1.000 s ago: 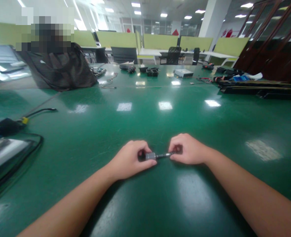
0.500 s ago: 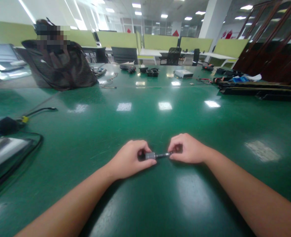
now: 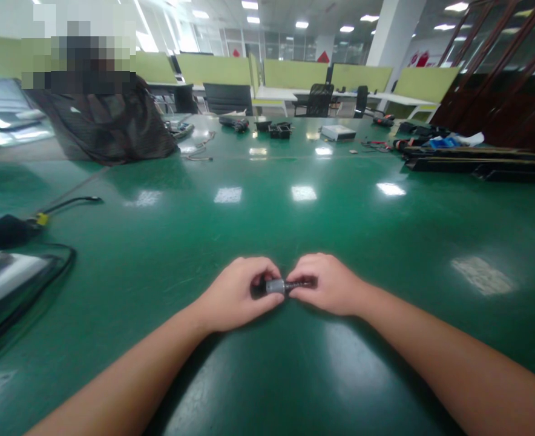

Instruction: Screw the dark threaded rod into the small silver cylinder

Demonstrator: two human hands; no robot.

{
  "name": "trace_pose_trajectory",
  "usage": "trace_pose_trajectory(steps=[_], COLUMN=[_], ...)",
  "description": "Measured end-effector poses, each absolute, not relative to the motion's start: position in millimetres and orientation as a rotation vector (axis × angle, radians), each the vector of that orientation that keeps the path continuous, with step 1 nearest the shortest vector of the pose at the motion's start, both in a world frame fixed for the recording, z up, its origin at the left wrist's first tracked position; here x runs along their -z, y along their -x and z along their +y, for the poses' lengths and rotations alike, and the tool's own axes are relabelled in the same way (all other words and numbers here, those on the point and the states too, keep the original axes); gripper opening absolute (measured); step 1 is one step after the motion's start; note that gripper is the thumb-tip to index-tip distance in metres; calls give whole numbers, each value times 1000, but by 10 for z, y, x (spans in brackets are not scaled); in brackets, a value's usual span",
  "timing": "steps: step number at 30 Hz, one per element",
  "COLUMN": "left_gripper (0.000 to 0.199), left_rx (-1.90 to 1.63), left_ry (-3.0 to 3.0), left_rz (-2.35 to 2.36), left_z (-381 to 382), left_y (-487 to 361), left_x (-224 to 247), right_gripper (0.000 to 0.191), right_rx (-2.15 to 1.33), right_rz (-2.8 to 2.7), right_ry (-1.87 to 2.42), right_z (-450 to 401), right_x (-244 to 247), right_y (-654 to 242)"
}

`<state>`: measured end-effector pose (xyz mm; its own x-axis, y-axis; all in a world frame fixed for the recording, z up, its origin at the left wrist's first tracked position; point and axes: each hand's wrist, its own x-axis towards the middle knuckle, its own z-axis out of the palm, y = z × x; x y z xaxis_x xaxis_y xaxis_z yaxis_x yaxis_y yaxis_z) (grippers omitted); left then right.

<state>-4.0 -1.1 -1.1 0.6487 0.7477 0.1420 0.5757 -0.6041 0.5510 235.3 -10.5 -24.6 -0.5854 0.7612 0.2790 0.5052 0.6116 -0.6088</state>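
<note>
Just above the green tabletop, my left hand (image 3: 233, 297) is closed round a small grey metallic cylinder (image 3: 275, 286), thumb below and fingers above. Its dark rear end lies partly hidden inside the hand. Out of the cylinder's right end runs a thin rod, on which a dark ribbed piece (image 3: 300, 283), spring-like or threaded, can be seen. My right hand (image 3: 333, 284) pinches this ribbed piece close to the cylinder, thumb and fingertips nearly touching my left hand's fingertips. The exact kind of part is too small to tell.
The green table (image 3: 258, 224) reflects the ceiling lights. Leftward lie a black cable (image 3: 70, 203) and a clear-topped item. A dark bag (image 3: 113, 127) stands at the back left. Several electronic parts, a white box (image 3: 338, 132) and long black strips (image 3: 476, 163) sit farther off.
My right hand has moved left along the rod, from its far end to right beside the cylinder. My left hand has kept its grip and hardly moved.
</note>
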Motion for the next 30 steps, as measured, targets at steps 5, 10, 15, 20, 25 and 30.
trace_pose_trajectory(steps=[5, 10, 15, 20, 25, 30], left_gripper=[22, 22, 24, 24, 21, 22], left_rx=[-504, -485, -480, -486, -481, -468], left_ry=[-2402, -2423, -2428, -2433, -2425, -2410], left_rz=[1054, 1067, 1063, 1048, 1049, 1055], left_z=[-8, -2, 3, 7, 5, 4], left_y=[36, 40, 46, 51, 52, 53], left_x=[39, 57, 56, 65, 60, 48], right_gripper=[27, 22, 12, 11, 10, 9], right_rx=[-753, -777, -687, -660, -643, -641], right_rz=[-2216, -2193, -2244, -2273, -2281, -2277], right_ry=[1019, 1049, 1010, 948, 923, 909], right_z=[-147, -153, -129, -121, -116, -116], right_x=[222, 225, 230, 224, 229, 231], right_y=[-2337, -2337, -2339, -2342, -2346, -2349])
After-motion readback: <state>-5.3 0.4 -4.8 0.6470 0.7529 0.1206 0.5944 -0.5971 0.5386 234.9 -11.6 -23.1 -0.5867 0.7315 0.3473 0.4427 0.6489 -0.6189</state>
